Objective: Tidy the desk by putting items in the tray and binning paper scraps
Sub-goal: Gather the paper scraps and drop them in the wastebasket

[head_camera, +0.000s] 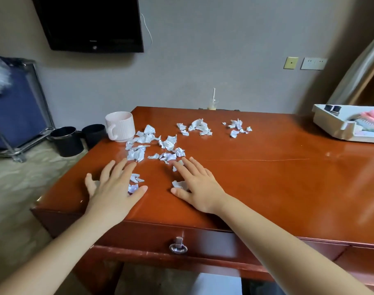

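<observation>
Both hands lay flat and released, fingers spread: the left hand (113, 186) in front of the mug (120, 126), the right hand (195, 186) further to the mug's right, each touching a few paper scraps (167, 143). The scraps, strewn over the bench (267, 177) from beside the mug out to its right, looked weightless and soft. Sweeping and cupping them likely suited better than pinching. The mug, close against them, could be knocked. Two dark bins (67, 141) stood on the floor left of the mug. The tray (335, 126) lay far to its right.
</observation>
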{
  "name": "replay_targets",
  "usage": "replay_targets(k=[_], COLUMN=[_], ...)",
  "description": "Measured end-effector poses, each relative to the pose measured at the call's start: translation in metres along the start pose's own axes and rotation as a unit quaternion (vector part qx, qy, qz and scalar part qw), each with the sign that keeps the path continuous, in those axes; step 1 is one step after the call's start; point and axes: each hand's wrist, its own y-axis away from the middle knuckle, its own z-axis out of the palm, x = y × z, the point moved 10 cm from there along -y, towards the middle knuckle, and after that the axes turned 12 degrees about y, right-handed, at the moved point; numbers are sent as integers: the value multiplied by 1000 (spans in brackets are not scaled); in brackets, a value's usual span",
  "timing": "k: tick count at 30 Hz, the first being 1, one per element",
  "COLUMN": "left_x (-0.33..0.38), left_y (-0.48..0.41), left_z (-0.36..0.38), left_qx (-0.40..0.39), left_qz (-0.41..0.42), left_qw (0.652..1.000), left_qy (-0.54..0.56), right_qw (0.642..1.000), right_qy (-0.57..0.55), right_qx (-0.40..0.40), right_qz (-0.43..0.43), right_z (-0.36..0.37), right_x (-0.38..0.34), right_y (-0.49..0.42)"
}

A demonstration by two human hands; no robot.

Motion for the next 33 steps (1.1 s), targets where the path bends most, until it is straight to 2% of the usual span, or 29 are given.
replay_targets(k=[3, 7, 14, 22, 24, 26, 29, 33], left_x=[-20, -18, 13, 37, 40, 37, 20, -2], left_y=[-9, -33, -83, -106, -104, -101, -96, -90], left_z=[5, 17, 27, 45, 39, 29, 16, 13], left_qx=[-10, -24, 2, -68, -61, -17, 61, 78], left_qz=[-62, -65, 31, 120, 132, 129, 79, -8], left_qw=[998, 996, 995, 963, 955, 964, 988, 996], left_qy=[25, 51, 100, 232, 257, 232, 120, 38], right_qw=[1000, 1000, 999, 997, 996, 994, 990, 987], right_qy=[6, 1, -36, -61, -70, -72, -87, -132], right_qx=[-5, -11, 18, 47, 58, 80, 105, 86], right_qz=[20, 29, 11, 4, 10, 17, 31, 44], right_z=[5, 7, 5, -1, -4, -9, -14, -12], right_x=[4, 10, 16, 30, 36, 39, 47, 59], right_y=[-21, -47, -76, -97, -97, -95, -89, -85])
